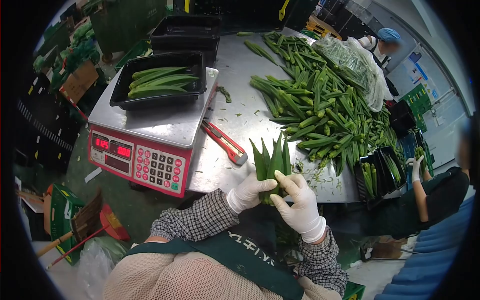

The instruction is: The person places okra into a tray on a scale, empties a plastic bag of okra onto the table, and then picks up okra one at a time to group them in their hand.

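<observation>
A small bunch of okra [272, 162] stands upright between my hands, tips pointing away from me. My left hand [247, 194], in a white glove, is closed around the bunch from the left, its thumb across the front. On the other side my gloved right hand [302, 202] pinches the okra near the stem ends with thumb and fingers. Just beyond lies a red utility knife [226, 143] on the metal table [232, 117]. A black tray [117, 97] holding several okra rests on the red digital scale [182, 162], whose display is lit.
A large heap of okra [320, 105] covers the table's right side, with a plastic bag [375, 90] on it. Stacked black trays [185, 37] stand behind the scale. Filled trays [370, 180] sit at right, near a co-worker's gloved hand [416, 167]. Trimmings litter the table.
</observation>
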The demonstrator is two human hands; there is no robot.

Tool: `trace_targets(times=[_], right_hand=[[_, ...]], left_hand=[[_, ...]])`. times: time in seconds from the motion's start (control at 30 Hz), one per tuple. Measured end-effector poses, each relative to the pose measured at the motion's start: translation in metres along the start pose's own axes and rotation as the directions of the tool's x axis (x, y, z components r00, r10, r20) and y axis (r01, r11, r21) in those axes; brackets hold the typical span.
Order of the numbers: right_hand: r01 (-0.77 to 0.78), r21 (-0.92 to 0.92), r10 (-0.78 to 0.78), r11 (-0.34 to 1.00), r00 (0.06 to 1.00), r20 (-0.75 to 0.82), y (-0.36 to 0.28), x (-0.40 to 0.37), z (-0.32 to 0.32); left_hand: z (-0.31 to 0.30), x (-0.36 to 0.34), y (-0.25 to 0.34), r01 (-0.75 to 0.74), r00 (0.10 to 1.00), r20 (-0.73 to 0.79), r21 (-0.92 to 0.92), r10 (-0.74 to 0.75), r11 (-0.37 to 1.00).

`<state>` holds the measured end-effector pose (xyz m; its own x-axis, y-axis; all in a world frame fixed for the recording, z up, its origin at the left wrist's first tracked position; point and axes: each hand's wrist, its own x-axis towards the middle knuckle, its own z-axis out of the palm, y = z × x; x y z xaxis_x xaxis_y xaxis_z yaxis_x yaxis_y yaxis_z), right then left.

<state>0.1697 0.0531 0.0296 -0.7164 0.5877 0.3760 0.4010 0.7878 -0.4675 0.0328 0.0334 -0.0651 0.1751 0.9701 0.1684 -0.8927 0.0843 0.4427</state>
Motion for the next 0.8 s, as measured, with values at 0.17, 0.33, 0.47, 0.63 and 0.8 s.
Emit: trace_targets(times=[0.17, 0.33, 0.47, 0.63, 0.8], right_hand=[[-0.103, 0.351, 0.183, 0.931, 0.961, -0.205, 0.002, -0.012, -0.016], [-0.255, 0.503, 0.422, 0.826, 0.871, -0.251, 0.027, -0.046, -0.013], [-0.374, 0.509, 0.533, 0.775, 0.819, -0.21, 0.034, -0.066, -0.002], [-0.417, 0.551, 0.568, 0.723, 0.813, -0.131, 0.031, -0.056, 0.016], [-0.294, 0.384, 0.377, 0.875, 0.912, -0.163, 0.047, -0.041, 0.035]], left_hand=[[0.006, -0.003, 0.011, 0.074, 0.996, 0.065, -0.128, -0.066, 0.989], [0.008, -0.003, 0.015, 0.117, 0.993, 0.034, -0.127, -0.113, 0.985], [0.005, -0.003, 0.015, 0.12, 0.993, 0.014, -0.139, -0.119, 0.983], [0.046, -0.026, 0.052, -0.012, 0.999, 0.05, 0.181, 0.003, 0.983], [0.099, -0.064, 0.132, -0.23, 0.971, 0.074, 0.535, 0.226, 0.813]])
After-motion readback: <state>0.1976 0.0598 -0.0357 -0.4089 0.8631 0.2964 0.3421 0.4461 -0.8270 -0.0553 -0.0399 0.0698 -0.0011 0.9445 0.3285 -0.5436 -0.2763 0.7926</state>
